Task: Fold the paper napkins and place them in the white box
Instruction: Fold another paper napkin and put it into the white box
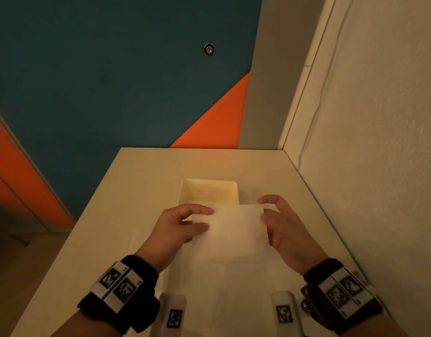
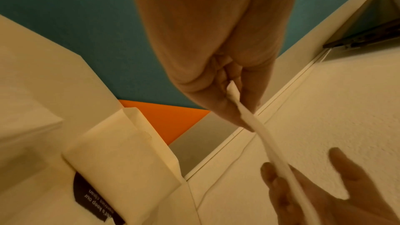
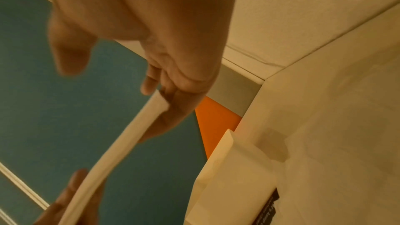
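Note:
A folded white paper napkin [image 1: 236,229] hangs in the air between my two hands, just in front of the white box [image 1: 210,190]. My left hand [image 1: 185,222] pinches its left edge between thumb and fingers, and in the left wrist view that left hand [image 2: 229,95] nips the napkin [image 2: 270,145] edge-on. My right hand [image 1: 276,220] pinches the right edge, seen as the right hand [image 3: 171,102] on the napkin [image 3: 121,145] in the right wrist view. The box [image 2: 121,153] is open at the top and carries a dark label.
More white napkins [image 1: 209,288] lie flat on the cream table [image 1: 141,171] beneath my wrists. A white textured wall [image 1: 379,142] runs close along the table's right side. Teal and orange floor [image 1: 112,81] lies beyond the far and left edges.

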